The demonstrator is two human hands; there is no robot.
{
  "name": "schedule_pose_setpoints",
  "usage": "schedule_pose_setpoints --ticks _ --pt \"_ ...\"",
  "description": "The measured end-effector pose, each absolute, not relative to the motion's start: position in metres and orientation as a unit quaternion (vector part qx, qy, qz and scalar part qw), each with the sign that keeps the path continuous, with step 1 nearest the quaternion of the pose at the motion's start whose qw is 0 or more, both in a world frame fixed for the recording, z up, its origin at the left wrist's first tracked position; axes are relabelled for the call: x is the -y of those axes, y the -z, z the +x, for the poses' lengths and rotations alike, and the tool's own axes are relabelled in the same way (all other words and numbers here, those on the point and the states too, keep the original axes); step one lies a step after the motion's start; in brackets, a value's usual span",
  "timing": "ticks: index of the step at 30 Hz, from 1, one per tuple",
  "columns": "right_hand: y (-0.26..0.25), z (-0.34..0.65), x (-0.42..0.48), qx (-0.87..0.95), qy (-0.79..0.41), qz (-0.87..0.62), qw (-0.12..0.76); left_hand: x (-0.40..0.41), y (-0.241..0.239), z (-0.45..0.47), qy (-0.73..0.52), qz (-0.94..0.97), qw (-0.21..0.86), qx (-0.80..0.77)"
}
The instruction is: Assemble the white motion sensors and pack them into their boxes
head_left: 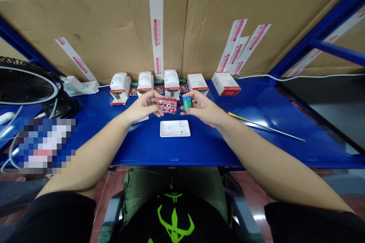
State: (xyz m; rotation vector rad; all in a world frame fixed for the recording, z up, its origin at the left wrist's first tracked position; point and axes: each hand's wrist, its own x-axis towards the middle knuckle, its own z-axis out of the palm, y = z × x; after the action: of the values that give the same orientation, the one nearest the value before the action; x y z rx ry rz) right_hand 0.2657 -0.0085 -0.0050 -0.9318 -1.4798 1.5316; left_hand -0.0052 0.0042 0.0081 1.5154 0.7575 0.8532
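Observation:
My left hand (146, 105) is closed on the left end of a red circuit board (172, 105), fingers and thumb pinching it above the table. Between the thumb and fingers of my right hand (203, 109) is a blue-green battery (186, 103), just right of the board. A thin red wire seems to run between board and battery. Below them a white plastic housing half (175, 128) lies open side up on the blue table. Another white piece (142, 119) shows partly beneath my left hand. A long screwdriver (265, 126) with a yellow handle lies behind my right forearm.
Along the cardboard wall stand white sensors (119, 81) on small boxes, with red boards and batteries between them. Two white-and-red boxes (226, 83) sit to their right. At left are a black fan (25, 83), a power strip (85, 87) and loose cables. The blue table (137, 153) ends before my lap.

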Motion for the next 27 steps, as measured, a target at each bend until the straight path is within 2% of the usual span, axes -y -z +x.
schedule_pose_setpoints --ticks 12,18,27 --pt "0.0065 0.2666 0.0074 0.584 -0.608 -0.364 0.397 -0.0059 -0.0043 -0.0072 -0.365 0.638 0.597 -0.322" --pt "0.0081 0.2649 0.0102 0.634 -0.573 -0.353 0.381 -0.0040 -0.0048 -0.0038 -0.358 0.621 0.617 -0.324" --pt "0.0087 0.2664 0.0120 0.781 -0.358 -0.351 0.373 0.0008 -0.0037 0.0025 -0.330 0.616 0.647 -0.306"
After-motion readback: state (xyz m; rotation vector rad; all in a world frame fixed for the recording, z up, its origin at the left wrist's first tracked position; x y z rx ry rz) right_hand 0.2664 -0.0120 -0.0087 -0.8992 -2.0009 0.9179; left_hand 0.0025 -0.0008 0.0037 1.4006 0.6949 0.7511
